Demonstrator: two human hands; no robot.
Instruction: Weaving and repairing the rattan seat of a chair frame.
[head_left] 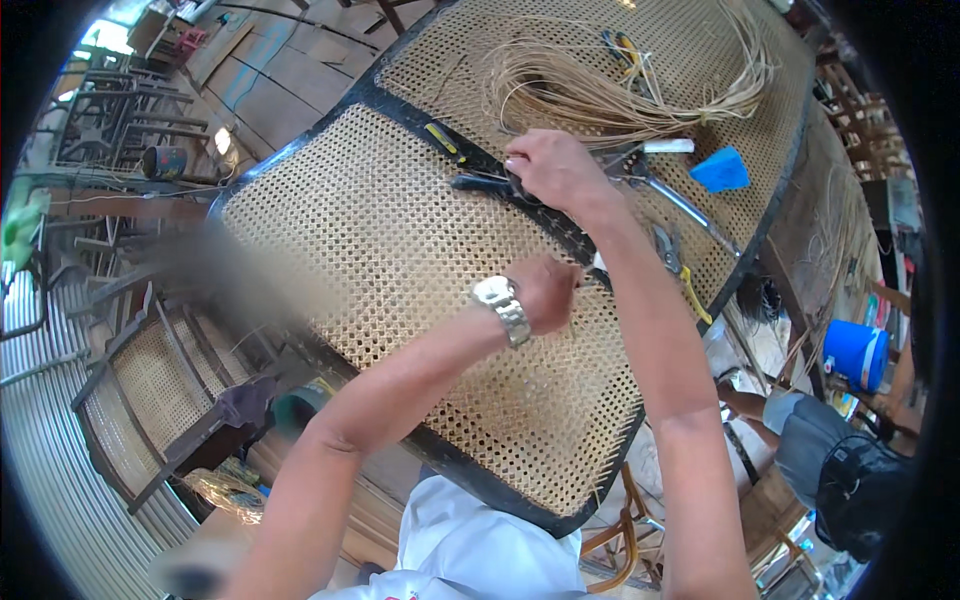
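Observation:
A woven cane panel (400, 220) in a black frame lies before me, with a dark bar crossing its middle. My left hand (545, 292), a metal watch at its wrist, is closed low over the weave near the bar; whatever its fingers hold is hidden. Farther off, my right hand (560, 172) is closed at the bar around a black-handled tool (480, 184), whose working end I cannot see. A yellow-and-black cutter knife (444, 140) lies just left of it. Beyond sits a loose coil of cane strands (560, 90).
On the panel's right part lie a hammer (690, 212), a blue piece (720, 170), a white stick (668, 146) and pliers (625, 50). Another person (800, 440) is at the lower right near a blue bucket (856, 355). Chair frames (130, 110) stand at left.

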